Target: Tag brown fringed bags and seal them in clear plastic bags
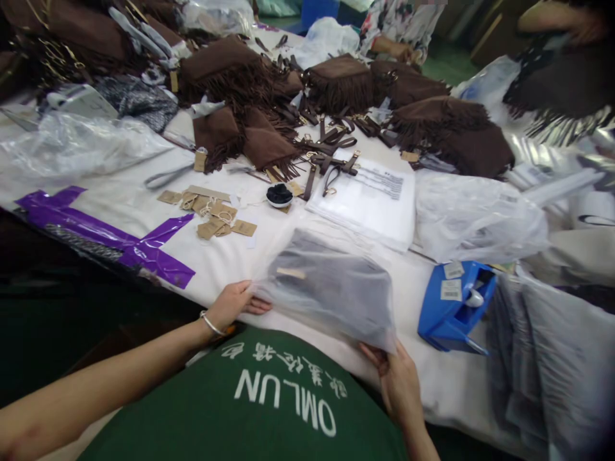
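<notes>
A frosted plastic bag (331,288) lies at the near edge of the table with a dark, flat item inside. A tan tag (291,273) shows through the plastic on its left part. My left hand (236,303), a white bracelet at the wrist, pinches the bag's left corner. At the near right corner my right hand (396,374) grips the plastic between thumb and fingers. Beyond the bag sit a small white dish (279,197) of black cord and a pile of tan tags (216,211). Right of it stands a blue tape dispenser (451,307).
Brown fringed bags (341,83) and dark straps (331,141) cover the far side. A stack of clear plastic bags (369,198) lies mid-table. Purple tape (120,240) marks the left edge. Filled grey packets (567,365) lie at right. Two other people's hands (398,50) show at the back.
</notes>
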`<action>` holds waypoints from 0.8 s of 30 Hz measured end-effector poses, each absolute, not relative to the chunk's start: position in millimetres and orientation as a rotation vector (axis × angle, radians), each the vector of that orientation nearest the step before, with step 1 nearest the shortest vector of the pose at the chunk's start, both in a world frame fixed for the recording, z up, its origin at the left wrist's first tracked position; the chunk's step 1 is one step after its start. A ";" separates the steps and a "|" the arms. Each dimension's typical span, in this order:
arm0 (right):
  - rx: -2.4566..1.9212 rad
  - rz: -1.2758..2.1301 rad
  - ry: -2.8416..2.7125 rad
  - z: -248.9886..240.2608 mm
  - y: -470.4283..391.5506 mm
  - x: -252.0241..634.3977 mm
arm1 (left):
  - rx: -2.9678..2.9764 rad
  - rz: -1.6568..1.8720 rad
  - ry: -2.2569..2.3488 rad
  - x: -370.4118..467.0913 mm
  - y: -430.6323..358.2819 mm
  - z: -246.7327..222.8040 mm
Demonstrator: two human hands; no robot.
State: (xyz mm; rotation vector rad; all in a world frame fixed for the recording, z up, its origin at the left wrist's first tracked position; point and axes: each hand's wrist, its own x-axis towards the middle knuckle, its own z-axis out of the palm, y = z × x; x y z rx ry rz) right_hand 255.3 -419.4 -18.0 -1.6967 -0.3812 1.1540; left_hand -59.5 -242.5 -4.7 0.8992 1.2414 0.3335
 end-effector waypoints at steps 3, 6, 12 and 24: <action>-1.632 1.240 -0.243 -27.9 -407.9 254.1 | 0.909 0.196 1.194 -60.4 -245.3 -3.3; -1.627 1.234 -0.199 -35.5 -407.0 253.8 | 1.312 0.140 0.896 -48.0 -248.7 5.8; -1.611 1.180 -0.259 -35.4 -410.0 247.0 | 2.153 0.207 0.111 32.7 -232.1 7.4; -1.639 1.009 -0.346 -45.0 -431.5 226.1 | 2.821 0.155 0.174 119.5 -185.0 -14.2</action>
